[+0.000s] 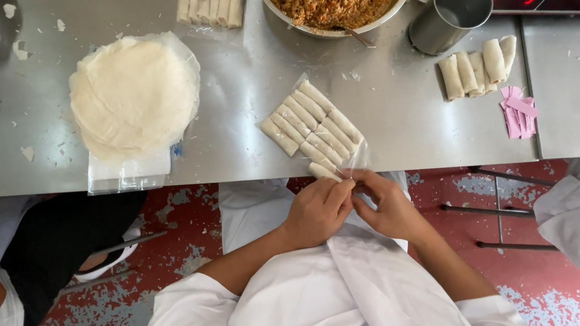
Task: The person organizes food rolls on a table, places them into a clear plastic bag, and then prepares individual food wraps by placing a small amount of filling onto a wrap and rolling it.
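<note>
Left hand (316, 212) and right hand (390, 207) meet at the counter (394, 103) edge, each grip pinched narrow on the open end of a clear plastic bag of spring rolls (311, 125). The bag extends away from the grips, up-left, lying flat on the counter.

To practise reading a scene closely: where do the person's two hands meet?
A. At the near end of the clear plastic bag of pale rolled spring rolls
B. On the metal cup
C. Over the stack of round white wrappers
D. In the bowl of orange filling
A: the left hand and right hand pinch together at the open end of the clear plastic bag of pale rolled spring rolls, at the edge of the steel table.
</note>
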